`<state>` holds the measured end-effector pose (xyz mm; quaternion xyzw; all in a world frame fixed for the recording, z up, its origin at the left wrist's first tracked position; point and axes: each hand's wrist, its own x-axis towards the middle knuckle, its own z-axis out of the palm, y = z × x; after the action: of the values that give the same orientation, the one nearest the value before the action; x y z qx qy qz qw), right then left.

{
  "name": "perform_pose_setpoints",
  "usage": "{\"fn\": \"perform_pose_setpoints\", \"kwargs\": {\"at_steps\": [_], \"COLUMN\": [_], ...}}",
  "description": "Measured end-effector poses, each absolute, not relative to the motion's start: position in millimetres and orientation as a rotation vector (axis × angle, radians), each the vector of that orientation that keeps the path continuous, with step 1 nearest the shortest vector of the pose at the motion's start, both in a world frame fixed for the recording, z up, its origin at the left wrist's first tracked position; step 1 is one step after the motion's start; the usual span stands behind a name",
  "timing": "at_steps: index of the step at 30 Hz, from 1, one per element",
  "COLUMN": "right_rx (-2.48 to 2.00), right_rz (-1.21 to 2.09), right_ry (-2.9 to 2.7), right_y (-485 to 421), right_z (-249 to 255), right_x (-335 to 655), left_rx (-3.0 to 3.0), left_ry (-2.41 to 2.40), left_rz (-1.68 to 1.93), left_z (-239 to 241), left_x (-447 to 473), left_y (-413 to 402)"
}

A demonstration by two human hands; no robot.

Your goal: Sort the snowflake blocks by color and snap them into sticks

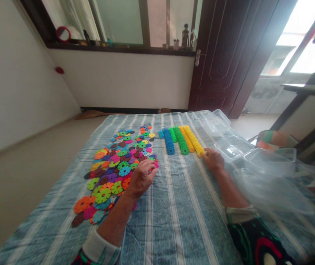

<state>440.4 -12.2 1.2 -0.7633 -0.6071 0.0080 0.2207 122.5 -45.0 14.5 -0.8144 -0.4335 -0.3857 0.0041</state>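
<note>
A spread of colourful snowflake-shaped plastic discs [113, 169] lies on a blue striped cloth [179, 206]. My left hand [142, 178] rests on the pile's right edge, fingers curled over a pink disc. To the right lie several stacked rods of discs: blue [169, 141], green [181, 140] and yellow [194, 141]. My right hand [213, 160] touches the near end of the yellow rod, fingers bent around it.
Clear plastic containers [233, 147] and lids [216, 120] stand right of the rods, with a clear plastic bag [273, 191] nearer me. A dark door [229, 55], a window sill with bottles [185, 36] and a bare floor [22, 165] surround the bed.
</note>
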Motion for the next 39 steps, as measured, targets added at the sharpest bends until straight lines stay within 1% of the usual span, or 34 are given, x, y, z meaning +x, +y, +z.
{"fn": "perform_pose_setpoints", "kwargs": {"at_steps": [16, 25, 28, 33, 35, 39], "right_rx": [-2.173, -2.098, -2.02, -1.726, -1.602, -1.452], "right_rz": [-0.054, -0.112, -0.237, -0.55, -0.57, -0.504], "right_ry": [-1.807, -1.804, -1.719, -1.729, -1.789, -1.926], "right_y": [-14.9, -15.4, -16.0, -24.1, -27.7, -32.9], "right_z": [4.9, -21.0, -23.0, -15.4, -14.4, -16.4], "right_x": [435.5, 452.9, 452.5, 429.9, 416.5, 396.1], "left_rx": [-2.512, -2.453, -2.413, -2.219, -2.112, -1.823], "left_ry": [-1.38, -1.484, -1.53, -1.724, -1.821, -2.088], "left_rz": [-1.222, -1.196, -1.193, -1.176, -1.17, -1.126], "left_z": [11.7, 6.9, 8.7, 16.1, 20.0, 29.4], "left_x": [121.9, 125.4, 120.8, 100.9, 85.4, 40.1], "left_y": [-45.2, -53.3, -53.3, -48.3, -45.0, -41.8]}}
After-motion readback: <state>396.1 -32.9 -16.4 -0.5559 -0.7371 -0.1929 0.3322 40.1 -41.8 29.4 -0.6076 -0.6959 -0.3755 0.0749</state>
